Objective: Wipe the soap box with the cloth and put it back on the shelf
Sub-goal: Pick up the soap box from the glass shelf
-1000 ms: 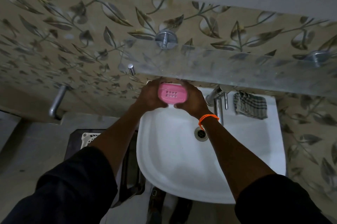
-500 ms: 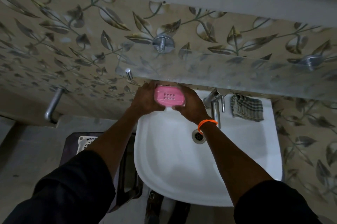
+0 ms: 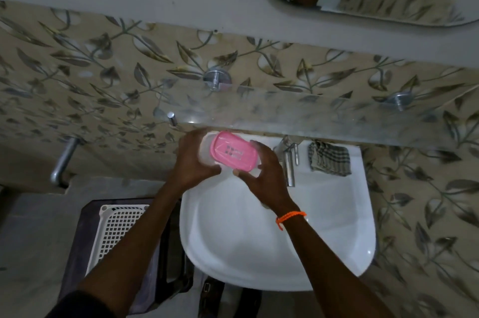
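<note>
both hands are on the soap box (image 3: pixel 234 151) now, holding it in the air over the far edge of the sink (image 3: pixel 324 227), just below and in front of the glass shelf (image 3: pixel 311 120). the left hand (image 3: pixel 193 162) has its grip curled round the left end, the right hand (image 3: pixel 261 175) has fingers spread along the right side and underneath, so each grip is closed on the box. the cloth (image 3: pixel 329 158) lies bunched on the sink rim to the right of the tap (image 3: pixel 289 159), well apart from the hands, and it looks untouched, so by my reckoning the wiping is not yet begun: picking up the cloth, the wipe and the return to the shelf all remain. hard to read here: the pink lid blurs, its print cannot be made out, the pale lower part is mostly behind the fingers, and whether there is soap inside is hidden. the light is dim, and the shelf's right end runs out of view.
</note>
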